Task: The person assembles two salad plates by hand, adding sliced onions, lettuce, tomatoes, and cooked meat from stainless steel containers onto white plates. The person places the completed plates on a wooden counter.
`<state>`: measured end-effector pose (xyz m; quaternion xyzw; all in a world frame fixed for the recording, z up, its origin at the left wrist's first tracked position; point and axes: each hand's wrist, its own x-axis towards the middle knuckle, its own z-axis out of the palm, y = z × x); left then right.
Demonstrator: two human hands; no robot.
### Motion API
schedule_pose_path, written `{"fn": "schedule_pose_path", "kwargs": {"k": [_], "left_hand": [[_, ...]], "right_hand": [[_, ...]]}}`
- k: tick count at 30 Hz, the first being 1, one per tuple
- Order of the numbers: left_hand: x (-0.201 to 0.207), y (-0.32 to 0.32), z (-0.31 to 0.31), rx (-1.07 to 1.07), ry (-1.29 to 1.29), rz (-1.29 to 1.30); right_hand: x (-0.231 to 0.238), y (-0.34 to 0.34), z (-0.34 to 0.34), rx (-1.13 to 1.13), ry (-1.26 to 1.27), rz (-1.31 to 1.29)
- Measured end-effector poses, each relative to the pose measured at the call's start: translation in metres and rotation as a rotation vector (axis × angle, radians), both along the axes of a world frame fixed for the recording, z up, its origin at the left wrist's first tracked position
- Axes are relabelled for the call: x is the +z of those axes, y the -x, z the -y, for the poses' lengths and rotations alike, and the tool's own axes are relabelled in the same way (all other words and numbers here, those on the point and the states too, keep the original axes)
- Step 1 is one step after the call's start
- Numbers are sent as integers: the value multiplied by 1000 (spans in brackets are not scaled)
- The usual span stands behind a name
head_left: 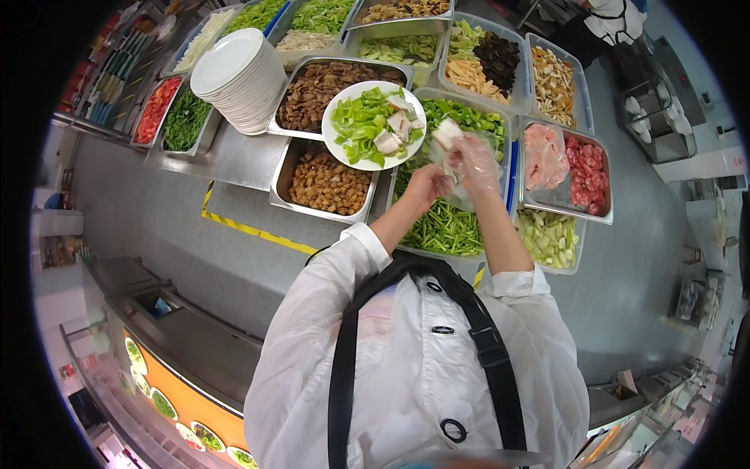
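My right hand [476, 162], in a clear plastic glove, pinches pale slices of meat [448, 133] with a browned edge. Beside it, my bare left hand [427, 186] is closed on the edge of a clear plastic bag [462, 197], whose contents I cannot make out. Both hands are over a tub of chopped green peppers [470, 115] and cut green stalks [442, 228]. Just left of them, a white plate [334, 148] holds green pepper pieces [358, 129] and several slices of the same pale meat [388, 141].
A tall stack of white plates [242, 82] stands at the left. Steel pans hold browned meat [324, 94] and brown cubes [328, 184]. To the right is a pan of raw meat [586, 168]. More vegetable tubs [553, 82] line the back. Another person [613, 19] stands far right.
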<state>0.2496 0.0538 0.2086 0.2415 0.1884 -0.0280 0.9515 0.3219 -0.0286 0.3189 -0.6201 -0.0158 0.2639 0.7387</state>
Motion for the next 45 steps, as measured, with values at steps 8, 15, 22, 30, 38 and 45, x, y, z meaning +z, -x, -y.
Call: {"fn": "schedule_pose_path", "kwargs": {"k": [8, 15, 22, 30, 38, 45], "left_hand": [[38, 12, 3, 27, -27, -43], [-5, 5, -3, -8, -41, -1], [17, 9, -5, -12, -65, 0], [34, 8, -2, -13, -69, -48], [14, 13, -8, -14, -31, -68], [14, 20, -13, -49, -71, -81]], "right_hand": [[5, 9, -83, 197, 84, -5], [12, -1, -44, 94, 383, 365], [-3, -19, 37, 465, 525, 397], [-33, -9, 41, 306, 580, 241], [-24, -20, -19, 50, 651, 599], [-20, -10, -74, 217, 989, 1194]]}}
